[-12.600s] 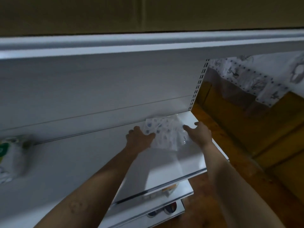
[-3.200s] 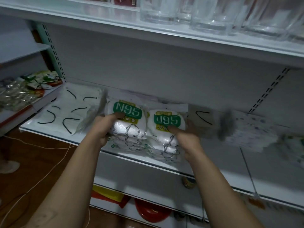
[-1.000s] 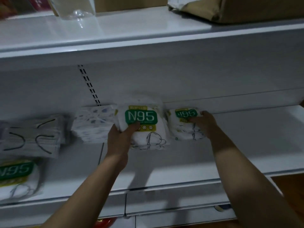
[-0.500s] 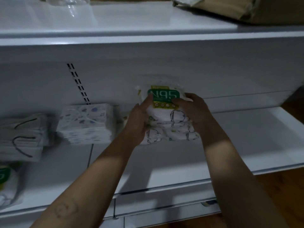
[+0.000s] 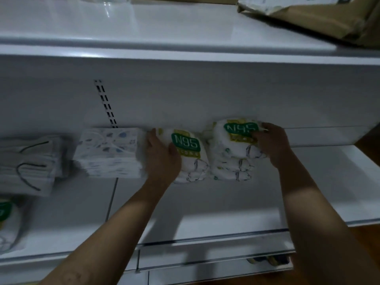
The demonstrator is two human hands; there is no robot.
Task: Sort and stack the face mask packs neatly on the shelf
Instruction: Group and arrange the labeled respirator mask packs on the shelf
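Here, left hand grips one N95 pack; right hand grips the neighbouring N95 stack.

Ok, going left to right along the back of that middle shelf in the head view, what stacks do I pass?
black-loop mask stack → patterned mask stack → left N95 stack, gripped by the left hand → right N95 stack, gripped by the right hand.
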